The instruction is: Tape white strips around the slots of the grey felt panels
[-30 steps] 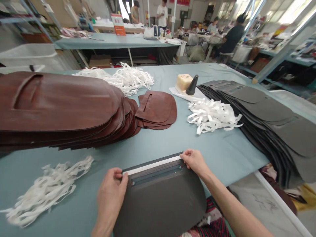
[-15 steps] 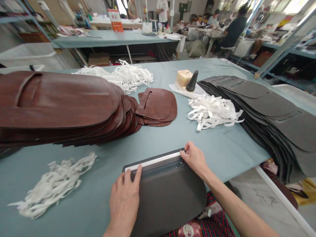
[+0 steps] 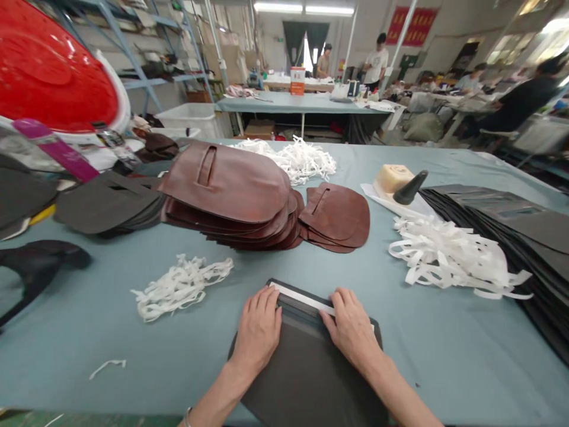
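A dark grey panel point(image 3: 306, 362) lies at the near edge of the table, with a white strip point(image 3: 302, 298) along its far edge. My left hand point(image 3: 260, 326) rests on the panel's upper left corner, its fingers together over the strip's left end. On the right part of the same edge lies my right hand point(image 3: 351, 326), thumb and fingers closed around the edge and strip. The strip shows between the two hands. Part of the far edge and the strip's ends are hidden under my fingers.
Brown panels point(image 3: 231, 184) are stacked beyond the hands, with a smaller brown pile point(image 3: 340, 216) beside them. White strips lie in heaps point(image 3: 182, 287), point(image 3: 448, 255). A black cone point(image 3: 411, 188) leans by a yellowish block point(image 3: 393, 178). Dark panels point(image 3: 511, 219) lie right. People stand far back.
The view has swung left. The panel now tilts the other way. My right hand has spread over the edge from its pinch at the corner, and my left fingers have drawn together at the strip.
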`<action>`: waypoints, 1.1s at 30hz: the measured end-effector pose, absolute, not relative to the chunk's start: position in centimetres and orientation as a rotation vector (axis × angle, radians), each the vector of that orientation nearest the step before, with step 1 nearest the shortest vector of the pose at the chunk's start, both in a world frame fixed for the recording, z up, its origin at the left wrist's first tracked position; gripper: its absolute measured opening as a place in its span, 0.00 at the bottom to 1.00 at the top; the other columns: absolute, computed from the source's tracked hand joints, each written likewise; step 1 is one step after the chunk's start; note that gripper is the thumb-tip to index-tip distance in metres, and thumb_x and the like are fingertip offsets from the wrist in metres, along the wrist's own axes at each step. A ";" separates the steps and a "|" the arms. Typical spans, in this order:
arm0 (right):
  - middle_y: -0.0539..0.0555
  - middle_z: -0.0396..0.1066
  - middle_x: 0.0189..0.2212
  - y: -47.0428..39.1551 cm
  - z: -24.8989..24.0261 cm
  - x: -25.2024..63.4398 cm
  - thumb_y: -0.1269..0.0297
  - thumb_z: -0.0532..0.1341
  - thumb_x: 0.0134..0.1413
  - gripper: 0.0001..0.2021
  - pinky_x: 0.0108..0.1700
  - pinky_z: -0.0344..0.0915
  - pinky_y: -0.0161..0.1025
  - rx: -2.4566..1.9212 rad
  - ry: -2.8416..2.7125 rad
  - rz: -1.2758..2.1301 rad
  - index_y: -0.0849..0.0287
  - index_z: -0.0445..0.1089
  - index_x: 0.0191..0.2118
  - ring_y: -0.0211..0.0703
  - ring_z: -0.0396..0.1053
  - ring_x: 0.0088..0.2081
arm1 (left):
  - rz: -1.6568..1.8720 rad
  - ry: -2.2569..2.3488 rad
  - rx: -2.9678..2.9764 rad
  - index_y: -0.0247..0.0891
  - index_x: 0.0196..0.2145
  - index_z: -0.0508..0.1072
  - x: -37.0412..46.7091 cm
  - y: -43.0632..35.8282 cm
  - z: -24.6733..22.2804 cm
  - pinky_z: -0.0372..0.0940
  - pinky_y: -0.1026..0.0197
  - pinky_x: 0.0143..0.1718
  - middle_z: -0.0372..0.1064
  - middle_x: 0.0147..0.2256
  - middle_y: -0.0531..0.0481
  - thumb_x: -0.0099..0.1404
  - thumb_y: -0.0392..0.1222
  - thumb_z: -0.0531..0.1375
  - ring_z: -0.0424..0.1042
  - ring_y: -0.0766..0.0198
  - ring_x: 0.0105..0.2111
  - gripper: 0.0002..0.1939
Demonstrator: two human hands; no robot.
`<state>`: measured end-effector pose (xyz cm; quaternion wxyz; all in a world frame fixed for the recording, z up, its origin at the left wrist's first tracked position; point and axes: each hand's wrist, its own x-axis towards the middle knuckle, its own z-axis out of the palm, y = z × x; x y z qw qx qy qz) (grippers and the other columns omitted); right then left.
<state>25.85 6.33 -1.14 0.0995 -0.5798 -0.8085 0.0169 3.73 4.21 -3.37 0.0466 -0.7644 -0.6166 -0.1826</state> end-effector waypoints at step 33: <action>0.54 0.65 0.36 9.5 -4.0 16.9 0.73 0.54 0.61 0.06 0.40 0.57 0.41 -1.326 -2.355 0.142 0.59 0.68 0.38 0.45 0.59 0.39 | -0.615 -1.776 -2.629 0.44 0.40 0.73 1.1 9.1 -1.9 0.57 0.52 0.47 0.69 0.45 0.48 0.66 0.36 0.54 0.61 0.57 0.50 0.10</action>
